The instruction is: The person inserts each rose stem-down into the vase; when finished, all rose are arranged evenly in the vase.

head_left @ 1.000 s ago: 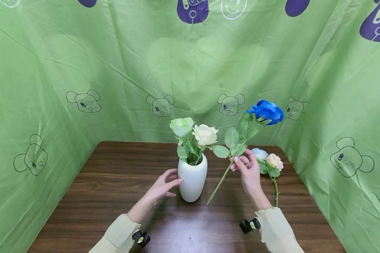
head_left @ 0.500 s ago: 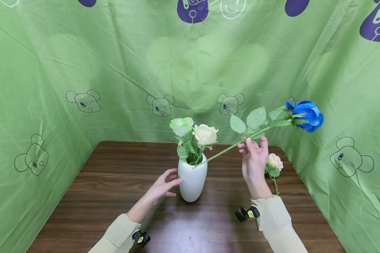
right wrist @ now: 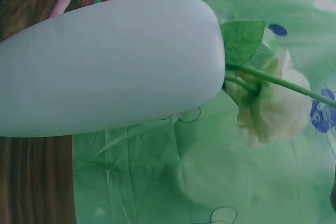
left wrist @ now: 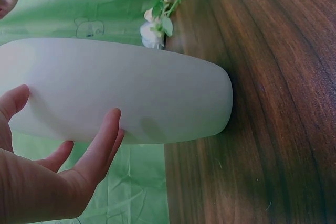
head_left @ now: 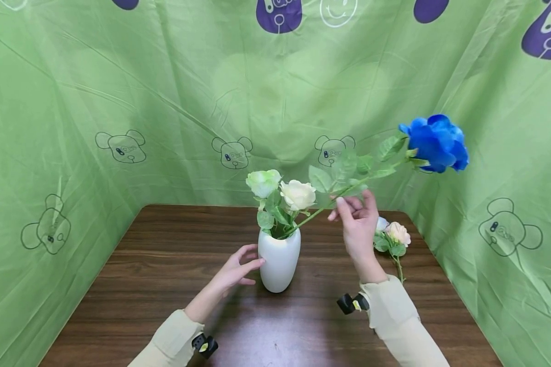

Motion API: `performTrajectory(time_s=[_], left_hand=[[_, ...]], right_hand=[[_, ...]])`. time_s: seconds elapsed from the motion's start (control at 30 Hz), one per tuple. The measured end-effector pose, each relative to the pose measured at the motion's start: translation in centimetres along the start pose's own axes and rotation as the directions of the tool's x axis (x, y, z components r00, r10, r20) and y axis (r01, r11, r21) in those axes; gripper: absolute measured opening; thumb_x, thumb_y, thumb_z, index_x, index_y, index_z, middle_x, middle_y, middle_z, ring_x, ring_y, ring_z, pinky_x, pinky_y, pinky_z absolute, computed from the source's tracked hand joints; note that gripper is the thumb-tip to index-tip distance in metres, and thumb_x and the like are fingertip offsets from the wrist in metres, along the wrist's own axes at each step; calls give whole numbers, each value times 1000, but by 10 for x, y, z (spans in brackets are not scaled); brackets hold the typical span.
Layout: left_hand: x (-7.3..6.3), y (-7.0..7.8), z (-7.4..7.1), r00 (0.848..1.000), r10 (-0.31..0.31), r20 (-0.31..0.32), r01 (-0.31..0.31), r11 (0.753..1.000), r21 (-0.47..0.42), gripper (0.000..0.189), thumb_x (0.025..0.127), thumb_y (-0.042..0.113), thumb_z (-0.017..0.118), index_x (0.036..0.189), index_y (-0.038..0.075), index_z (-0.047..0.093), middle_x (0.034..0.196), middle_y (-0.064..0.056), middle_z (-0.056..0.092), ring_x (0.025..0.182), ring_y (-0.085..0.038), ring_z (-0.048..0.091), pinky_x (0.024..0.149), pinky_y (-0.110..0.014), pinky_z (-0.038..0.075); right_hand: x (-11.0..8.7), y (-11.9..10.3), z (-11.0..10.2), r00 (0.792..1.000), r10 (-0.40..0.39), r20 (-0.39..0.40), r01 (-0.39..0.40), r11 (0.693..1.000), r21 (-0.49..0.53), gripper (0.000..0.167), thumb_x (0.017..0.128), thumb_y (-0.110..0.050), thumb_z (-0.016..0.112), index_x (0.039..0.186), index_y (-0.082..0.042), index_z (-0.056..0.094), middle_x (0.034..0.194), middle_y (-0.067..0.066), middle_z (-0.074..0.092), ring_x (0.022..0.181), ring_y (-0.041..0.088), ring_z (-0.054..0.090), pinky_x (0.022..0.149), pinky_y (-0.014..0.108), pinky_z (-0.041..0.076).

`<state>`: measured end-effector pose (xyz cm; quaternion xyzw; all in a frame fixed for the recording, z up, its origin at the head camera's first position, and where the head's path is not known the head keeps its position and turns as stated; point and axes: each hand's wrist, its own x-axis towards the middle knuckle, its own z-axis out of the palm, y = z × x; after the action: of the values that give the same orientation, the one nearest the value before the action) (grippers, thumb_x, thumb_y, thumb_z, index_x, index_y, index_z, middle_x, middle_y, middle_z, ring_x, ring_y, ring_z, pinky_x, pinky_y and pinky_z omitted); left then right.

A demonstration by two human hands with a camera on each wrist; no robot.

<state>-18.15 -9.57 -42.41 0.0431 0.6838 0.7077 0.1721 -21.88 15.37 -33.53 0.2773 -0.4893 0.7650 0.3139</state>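
A left hand (head_left: 236,267), fingers apart, touches the side of a white vase (head_left: 279,265) standing upright on a wooden table (head_left: 165,255). A pale green flower (head_left: 263,184) and a cream flower (head_left: 298,194) rise from it. At center right, a right hand (head_left: 358,224) pinches the stem (head_left: 319,210) of a blue flower (head_left: 436,143), which slants up to the right, its lower end at the vase's mouth. Beyond that wrist, a peach flower (head_left: 398,233) lies beside a partly hidden pale blue flower (head_left: 382,223).

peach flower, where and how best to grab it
Probably pinch the peach flower by its stem, below the leaves, coming from the near side: its bloom lies at the far end and the slim stem runs toward the camera.
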Motion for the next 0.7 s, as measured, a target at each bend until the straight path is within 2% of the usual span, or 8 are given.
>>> performTrajectory(time_s=[0.1,0.2,0.3,0.43,0.5,0.6,0.7], left_hand=[[0,1,0,1000,1,1,-1,1000,2,56,85,18,59,130,-1,32,127,-30,33,109,-41,43,71,-47,48],[1,-1,0,1000,0,0,0,1000,3,56,84,19,60,130,-1,33,127,-30,33,109,-41,43,70,-47,48],[6,-8,-3,1000,-5,-5,5,1000,-2,58,84,20,61,130,0,33,127,-29,33,108,-40,44,69,-47,49],[14,-19,-7,1000,-11,-13,11,1000,-6,60,83,24,62,131,4,33,129,-27,33,108,-38,45,68,-46,49],[15,-22,-8,1000,-10,-11,10,1000,-7,60,83,25,62,131,5,33,129,-26,33,108,-38,45,68,-45,49],[9,-13,-5,1000,-8,4,8,1000,-7,58,85,22,60,131,2,32,129,-28,32,109,-40,43,69,-47,49],[9,-13,-5,1000,-4,9,4,1000,0,57,85,22,60,131,3,33,128,-28,32,109,-40,43,69,-47,49]], right_hand=[[-2,1,6,994,-32,101,44,991,-125,24,82,10,53,103,3,42,80,10,64,44,14,52,41,24,44],[-3,1,13,982,-14,190,63,964,-257,21,81,12,54,97,7,42,80,13,64,43,15,49,38,22,42],[-3,-2,25,959,30,283,79,927,-367,19,78,17,54,92,10,43,73,17,62,40,20,47,36,22,40],[-6,-5,40,918,78,390,126,872,-473,18,75,17,58,87,8,47,62,16,58,39,22,46,36,23,39],[-9,-3,43,902,101,420,145,846,-514,18,74,14,61,85,5,49,62,13,59,41,18,47,37,24,38],[-16,2,46,884,139,447,153,816,-557,21,73,11,64,87,3,51,67,12,62,45,14,46,39,26,37],[-25,14,42,871,198,449,119,802,-585,21,75,4,66,92,-2,55,70,6,64,46,11,45,40,25,36]])
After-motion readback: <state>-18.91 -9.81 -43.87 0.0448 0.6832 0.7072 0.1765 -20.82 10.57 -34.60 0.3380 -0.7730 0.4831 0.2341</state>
